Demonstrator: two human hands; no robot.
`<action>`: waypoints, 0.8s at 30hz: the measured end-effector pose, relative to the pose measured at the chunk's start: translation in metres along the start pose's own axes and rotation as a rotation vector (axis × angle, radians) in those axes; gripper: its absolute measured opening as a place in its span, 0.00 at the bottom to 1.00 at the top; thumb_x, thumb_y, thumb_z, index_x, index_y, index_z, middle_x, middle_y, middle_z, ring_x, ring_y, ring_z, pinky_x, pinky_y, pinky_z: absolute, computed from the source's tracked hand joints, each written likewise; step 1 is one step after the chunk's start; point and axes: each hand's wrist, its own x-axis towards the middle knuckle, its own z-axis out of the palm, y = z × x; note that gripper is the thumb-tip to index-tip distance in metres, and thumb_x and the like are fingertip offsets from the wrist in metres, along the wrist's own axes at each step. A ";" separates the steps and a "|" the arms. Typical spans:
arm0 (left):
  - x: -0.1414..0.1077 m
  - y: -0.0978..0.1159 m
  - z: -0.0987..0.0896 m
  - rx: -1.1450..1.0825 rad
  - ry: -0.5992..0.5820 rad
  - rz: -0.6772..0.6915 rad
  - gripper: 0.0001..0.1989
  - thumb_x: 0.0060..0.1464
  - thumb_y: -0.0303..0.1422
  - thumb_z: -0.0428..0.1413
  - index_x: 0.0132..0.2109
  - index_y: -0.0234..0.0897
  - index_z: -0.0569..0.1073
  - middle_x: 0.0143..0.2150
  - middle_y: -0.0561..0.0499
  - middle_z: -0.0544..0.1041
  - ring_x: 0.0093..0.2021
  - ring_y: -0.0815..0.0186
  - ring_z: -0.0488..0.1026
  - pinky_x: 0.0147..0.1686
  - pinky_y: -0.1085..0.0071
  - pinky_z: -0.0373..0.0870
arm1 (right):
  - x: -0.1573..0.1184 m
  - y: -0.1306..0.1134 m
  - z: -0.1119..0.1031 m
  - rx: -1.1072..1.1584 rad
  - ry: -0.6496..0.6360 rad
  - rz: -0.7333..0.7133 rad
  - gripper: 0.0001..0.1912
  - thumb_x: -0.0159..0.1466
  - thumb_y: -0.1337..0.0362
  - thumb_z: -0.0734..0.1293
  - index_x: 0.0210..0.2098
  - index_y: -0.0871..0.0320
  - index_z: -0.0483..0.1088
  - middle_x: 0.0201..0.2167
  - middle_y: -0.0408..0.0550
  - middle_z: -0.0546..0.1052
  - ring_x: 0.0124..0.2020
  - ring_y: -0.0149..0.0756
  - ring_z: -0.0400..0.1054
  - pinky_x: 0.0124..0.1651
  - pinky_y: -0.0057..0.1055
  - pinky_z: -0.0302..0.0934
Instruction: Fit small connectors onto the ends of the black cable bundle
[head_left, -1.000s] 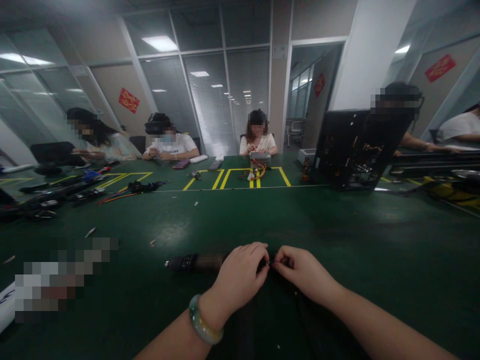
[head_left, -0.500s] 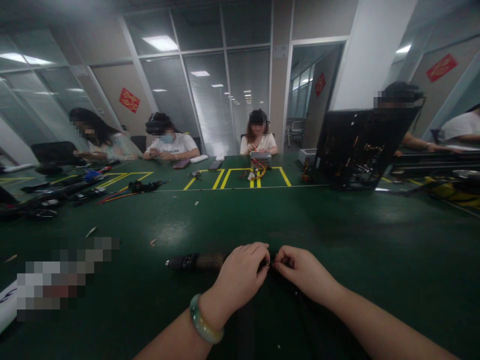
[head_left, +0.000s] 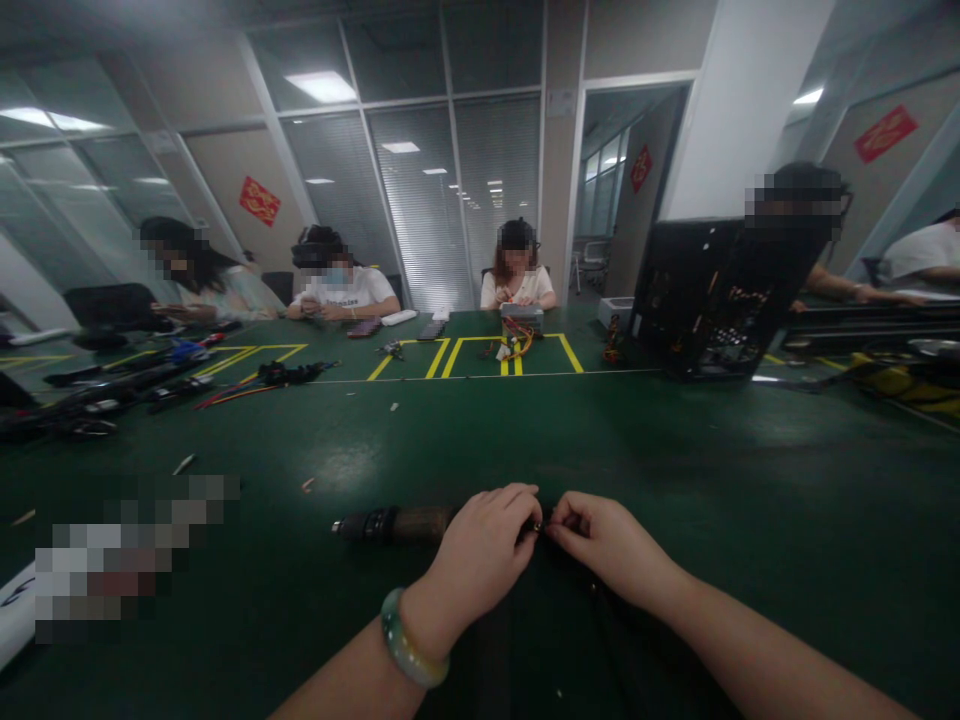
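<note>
A power tool resembling a drill (head_left: 420, 523) lies on the green table, with a black ribbed nose and a metal tip pointing left. My left hand (head_left: 484, 540), with a bangle at the wrist, lies over its right part and covers much of it. That hand's thumb and fingers curl closed around a dark part with a small shiny spot. Close beside it, my right hand (head_left: 604, 540) pinches thumb against fingers; the piece between them is too small and dark to name. Dark material extends below both hands.
A white object (head_left: 19, 610), partly blurred out, lies at left. Small scraps (head_left: 184, 464) dot the table (head_left: 480, 430). Black cable bundles (head_left: 289, 372) are further left. Behind stands a black computer case (head_left: 697, 300); across the table several people sit, one by a grey box (head_left: 523, 318).
Both hands stay almost in place, with only a slight shift of the fingers. The drill-like tool has not visibly moved.
</note>
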 end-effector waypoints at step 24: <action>0.000 -0.001 0.001 -0.012 0.019 -0.006 0.09 0.54 0.25 0.55 0.42 0.41 0.67 0.55 0.50 0.70 0.53 0.59 0.68 0.51 0.59 0.65 | 0.001 0.001 0.000 0.000 0.010 -0.019 0.06 0.64 0.62 0.64 0.33 0.56 0.71 0.28 0.41 0.77 0.30 0.33 0.70 0.30 0.24 0.58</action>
